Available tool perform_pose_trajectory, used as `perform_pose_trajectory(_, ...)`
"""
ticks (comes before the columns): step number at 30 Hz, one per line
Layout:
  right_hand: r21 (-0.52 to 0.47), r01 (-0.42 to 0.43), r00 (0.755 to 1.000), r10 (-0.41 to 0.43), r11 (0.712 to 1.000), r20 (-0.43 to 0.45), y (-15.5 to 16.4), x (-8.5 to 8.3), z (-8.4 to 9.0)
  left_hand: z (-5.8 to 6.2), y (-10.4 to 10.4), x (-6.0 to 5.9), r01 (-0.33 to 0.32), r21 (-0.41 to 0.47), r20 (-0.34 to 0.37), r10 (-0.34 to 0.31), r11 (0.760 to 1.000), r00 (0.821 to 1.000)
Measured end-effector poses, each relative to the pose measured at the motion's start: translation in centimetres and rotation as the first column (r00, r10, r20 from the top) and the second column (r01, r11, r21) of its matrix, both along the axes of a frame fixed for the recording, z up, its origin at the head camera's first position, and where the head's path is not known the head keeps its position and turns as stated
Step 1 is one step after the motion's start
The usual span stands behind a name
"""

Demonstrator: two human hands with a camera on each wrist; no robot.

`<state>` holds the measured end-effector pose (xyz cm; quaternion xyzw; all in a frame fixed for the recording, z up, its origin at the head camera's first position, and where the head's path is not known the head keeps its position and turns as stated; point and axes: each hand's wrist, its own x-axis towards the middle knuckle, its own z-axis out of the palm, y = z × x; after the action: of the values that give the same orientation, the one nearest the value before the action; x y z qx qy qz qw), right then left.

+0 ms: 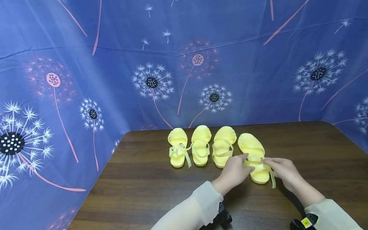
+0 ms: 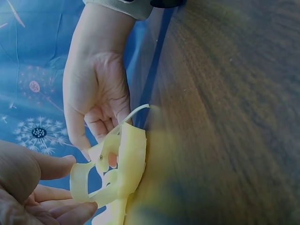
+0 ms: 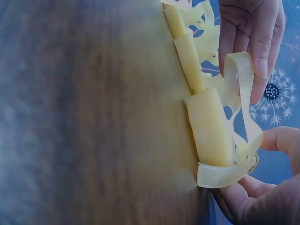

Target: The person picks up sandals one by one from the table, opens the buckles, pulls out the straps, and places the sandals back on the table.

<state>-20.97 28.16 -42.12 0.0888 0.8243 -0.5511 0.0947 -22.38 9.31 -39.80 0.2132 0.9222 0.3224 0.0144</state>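
Four yellow jelly sandals stand in a row at the back of a dark wooden table [image 1: 138, 192]. Both hands work on the rightmost sandal [image 1: 252, 149]. My left hand [image 1: 239, 166] holds its ankle strap from the left, thumb stretched across the top. My right hand [image 1: 275, 166] pinches the strap's loose end [image 1: 272, 179], which hangs off the heel on the right. In the left wrist view the strap loop [image 2: 127, 159] sits between my left fingers [image 2: 42, 187] and the right hand [image 2: 93, 103]. In the right wrist view my left fingers [image 3: 253, 42] hold the strap [image 3: 240, 70] above the heel [image 3: 211, 126], and my right hand [image 3: 267, 197] grips its buckle end.
The other three sandals [image 1: 178, 148] [image 1: 200, 145] [image 1: 223, 146] stand close together to the left. A blue dandelion-print cloth [image 1: 77, 82] forms a wall behind and beside the table. Bare wood lies in front and to the right. Black wrist cameras [image 1: 223, 217] sit on both sleeves.
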Motion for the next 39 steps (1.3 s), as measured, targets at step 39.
perform_pose_trajectory(39,0.022,-0.06,0.998,0.06,0.998,0.004,-0.2,2.2,0.0,1.4,-0.4,2.5,-0.004,-0.046,0.032,0.005,0.999,0.999)
